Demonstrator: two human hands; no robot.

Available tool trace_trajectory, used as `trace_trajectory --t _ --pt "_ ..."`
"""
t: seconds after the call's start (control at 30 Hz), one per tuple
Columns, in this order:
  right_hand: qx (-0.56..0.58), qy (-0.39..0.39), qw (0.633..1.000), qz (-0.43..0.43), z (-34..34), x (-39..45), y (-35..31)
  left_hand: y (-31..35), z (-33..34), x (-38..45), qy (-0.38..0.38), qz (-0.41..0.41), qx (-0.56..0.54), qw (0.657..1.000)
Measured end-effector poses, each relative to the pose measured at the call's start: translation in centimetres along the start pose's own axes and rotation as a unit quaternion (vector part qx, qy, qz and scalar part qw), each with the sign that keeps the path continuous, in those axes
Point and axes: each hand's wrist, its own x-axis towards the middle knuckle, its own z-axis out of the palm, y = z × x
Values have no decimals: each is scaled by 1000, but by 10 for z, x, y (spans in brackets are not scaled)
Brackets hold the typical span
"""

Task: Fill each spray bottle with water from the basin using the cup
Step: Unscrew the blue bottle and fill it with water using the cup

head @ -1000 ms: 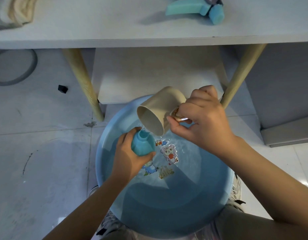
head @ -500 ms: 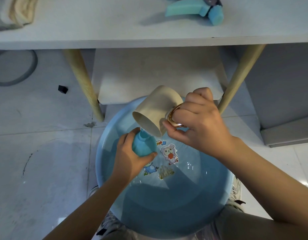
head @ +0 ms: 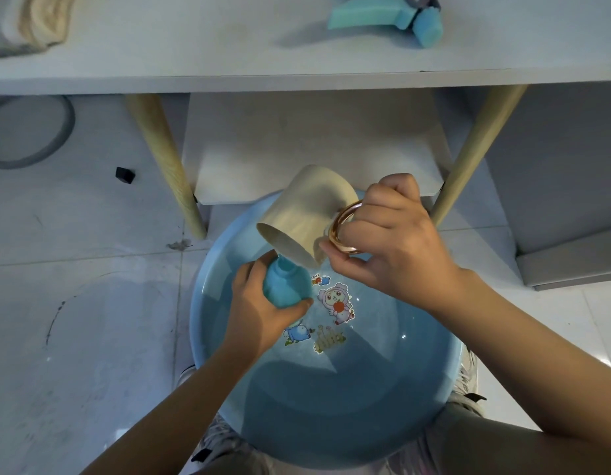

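My left hand [head: 259, 313] grips a small blue spray bottle [head: 286, 285] without its head, upright above the water. My right hand [head: 393, 241] holds a beige cup [head: 307, 217] by its gold ring handle [head: 343, 231]. The cup is tipped steeply, mouth down-left, with its lip right over the bottle's open neck. Both hang over a round blue basin [head: 444, 378] of water on the floor, with cartoon stickers on its bottom. A teal spray head [head: 386, 13] lies on the white table above.
The white table [head: 228, 46] spans the top, with wooden legs [head: 166, 166] at either side of the basin and a low shelf [head: 314, 142] behind it. A folded cloth [head: 33, 22] lies at the table's left. A grey hose loop [head: 29, 132] lies on the tiled floor.
My right hand has tipped the cup further over, raising its base, and its mouth has moved left over the bottle's neck. The bottle has stayed where it was.
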Motion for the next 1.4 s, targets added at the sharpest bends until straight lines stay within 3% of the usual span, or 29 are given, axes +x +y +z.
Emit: trace_trajectory --t 0.17,0.37,0.5,0.67,0.9,1.07,1.17,1.23,1.3,1.4 --pt "9 14 990 138 4 -4 3 0 0 -1 14 -11 -14 1000" --pt "2 -7 941 339 16 -21 10 -2 -1 -2 36 -18 -24 999" --pt "-84 -107 944 301 32 -52 24 -4 -2 -3 53 -6 -36 998" --pt "-151 -289 910 255 45 -80 24 -5 -5 -1 44 -19 -89 995" --pt "-64 -408 873 261 61 -94 14 -6 -1 -3 47 -19 -92 994" --pt "50 -322 869 373 59 -95 12 -7 -1 -2 54 -20 -83 995" --pt "98 -224 826 508 54 -89 17 -8 -1 -2 53 -20 -80 995" --pt "135 -198 786 570 47 -82 19 -10 -1 -1 54 -18 -72 996" --pt "170 -188 760 598 42 -77 18 -13 -1 -1 56 -21 -72 996" --pt "196 -144 753 611 36 -67 16 -15 0 0 55 -21 -64 996"
